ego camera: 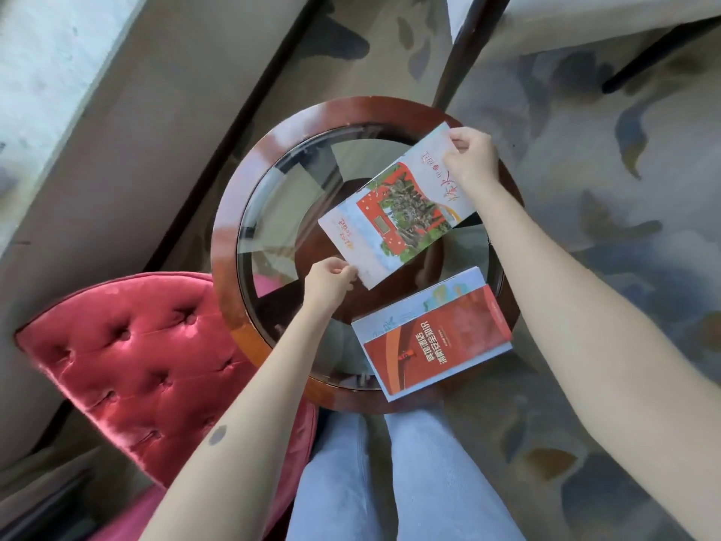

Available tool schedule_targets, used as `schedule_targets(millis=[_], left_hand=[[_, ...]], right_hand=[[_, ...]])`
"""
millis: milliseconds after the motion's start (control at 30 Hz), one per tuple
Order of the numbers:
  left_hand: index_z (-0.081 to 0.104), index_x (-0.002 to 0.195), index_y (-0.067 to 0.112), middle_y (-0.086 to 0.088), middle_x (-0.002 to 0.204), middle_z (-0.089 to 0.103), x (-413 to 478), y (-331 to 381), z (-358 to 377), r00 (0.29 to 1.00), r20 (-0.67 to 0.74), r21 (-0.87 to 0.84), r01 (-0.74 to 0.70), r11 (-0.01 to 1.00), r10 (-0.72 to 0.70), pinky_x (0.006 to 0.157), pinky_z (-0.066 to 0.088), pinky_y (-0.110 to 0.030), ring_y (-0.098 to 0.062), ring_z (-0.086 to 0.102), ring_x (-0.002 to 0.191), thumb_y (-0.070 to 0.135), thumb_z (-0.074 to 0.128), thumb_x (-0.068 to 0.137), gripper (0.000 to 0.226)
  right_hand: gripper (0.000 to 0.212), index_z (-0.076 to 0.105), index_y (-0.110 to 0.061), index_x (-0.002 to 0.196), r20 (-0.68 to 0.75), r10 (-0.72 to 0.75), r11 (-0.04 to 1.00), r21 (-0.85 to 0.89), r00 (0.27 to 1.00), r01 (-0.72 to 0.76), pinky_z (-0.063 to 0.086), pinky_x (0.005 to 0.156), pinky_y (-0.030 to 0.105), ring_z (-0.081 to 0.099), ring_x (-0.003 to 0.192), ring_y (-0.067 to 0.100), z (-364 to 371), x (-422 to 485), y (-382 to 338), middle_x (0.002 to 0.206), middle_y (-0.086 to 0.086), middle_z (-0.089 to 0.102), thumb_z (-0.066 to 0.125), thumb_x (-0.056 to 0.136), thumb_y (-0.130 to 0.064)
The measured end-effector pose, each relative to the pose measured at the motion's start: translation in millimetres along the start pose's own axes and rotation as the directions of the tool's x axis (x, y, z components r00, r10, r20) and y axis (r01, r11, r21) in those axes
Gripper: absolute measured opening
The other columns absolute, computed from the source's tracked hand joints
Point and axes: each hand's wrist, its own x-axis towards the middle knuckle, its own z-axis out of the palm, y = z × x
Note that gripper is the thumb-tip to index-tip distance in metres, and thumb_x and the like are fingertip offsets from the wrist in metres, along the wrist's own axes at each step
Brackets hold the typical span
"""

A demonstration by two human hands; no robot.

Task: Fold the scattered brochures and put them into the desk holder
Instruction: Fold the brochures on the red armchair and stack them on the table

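Nearest: person's legs in pale blue jeans (409,482), red tufted chair (136,365) at left.

Folded brochure (433,333): red cover, white lettering, pale blue edge; lies on near side of round worktop (224,228), near corner overhanging wooden rim.

Left hand (327,283) pinches near corner of open brochure (398,212).

Open brochure: pale sheet, red panel with green foliage photo, red script; spread over glass centre, whether touching glass cannot tell.

Right hand (474,154) pinches far corner.

Beyond: patterned carpet (604,169).
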Motion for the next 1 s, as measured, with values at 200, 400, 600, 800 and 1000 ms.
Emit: schedule_targets(millis=[200,400,600,800,1000], left_hand=[[0.064,0.107,0.007,-0.007,0.108,0.067,-3,9,7,0.993,-0.122,0.071,0.010,0.997,-0.001,0.077,0.044,-0.029,-0.024,0.064,0.098,0.022,0.048,0.093,0.026],[0.033,0.141,0.009,-0.002,0.123,0.051,-22,32,29,0.951,-0.124,-0.344,0.226,0.911,-0.283,0.091,0.039,-0.032,-0.024,0.050,0.113,0.021,0.043,0.094,0.050],[0.046,0.128,0.006,-0.008,0.135,0.048,-24,44,27,0.888,0.025,-0.620,0.374,0.690,-0.459,0.093,0.033,-0.032,-0.022,0.044,0.112,0.015,0.051,0.092,0.038],[0.055,0.118,0.004,-0.004,0.111,0.052,-16,31,7,0.911,-0.034,-0.564,0.321,0.761,-0.410,0.087,0.035,-0.028,-0.016,0.044,0.099,0.008,0.051,0.090,0.029],[0.058,0.101,0.004,-0.013,0.104,0.054,-5,17,-20,0.937,-0.293,-0.190,0.140,0.972,-0.193,0.081,0.039,-0.033,-0.028,0.050,0.097,0.010,0.046,0.088,0.018]], right_hand=[[0.036,0.050,-0.012,0.126,-0.073,-0.012,0.966,-0.260,0.997,-0.008,0.041,0.096,0.035,0.046,0.120,0.028,0,-7,6,0.132,0.012,0.044,0.050,0.090,-0.011],[0.039,0.043,-0.008,0.130,-0.056,-0.018,0.934,-0.358,0.998,-0.004,0.036,0.101,0.043,0.040,0.127,0.031,1,-27,15,0.140,0.013,0.041,0.048,0.092,-0.009],[0.038,0.043,-0.008,0.129,-0.045,0.055,0.921,-0.383,0.997,-0.068,0.036,0.100,0.044,0.039,0.126,0.034,0,-36,13,0.137,0.018,0.042,0.048,0.092,-0.012],[0.035,0.048,-0.009,0.126,0.020,0.174,0.943,-0.293,0.985,-0.161,0.037,0.099,0.038,0.041,0.123,0.035,-2,-39,21,0.133,0.018,0.044,0.049,0.091,-0.017],[0.033,0.049,-0.006,0.121,0.099,0.169,0.961,-0.238,0.981,-0.141,0.039,0.089,0.034,0.046,0.118,0.033,16,-62,22,0.130,0.017,0.045,0.052,0.090,-0.015]])
